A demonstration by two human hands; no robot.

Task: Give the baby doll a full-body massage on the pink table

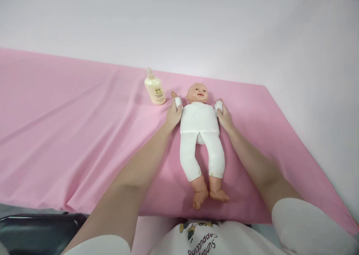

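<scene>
We are working near the far edge of the pink sheet (70,135), with wide bare cloth lying to the left. The doll (199,131) is lying face up, between our hands. Our left hand (174,114) and right hand (224,116) are each closing round an upper arm. A bottle (154,87) is standing just left.

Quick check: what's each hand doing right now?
Left hand: closed on the doll at one sleeved arm.
Right hand: closed on its other arm.
</scene>
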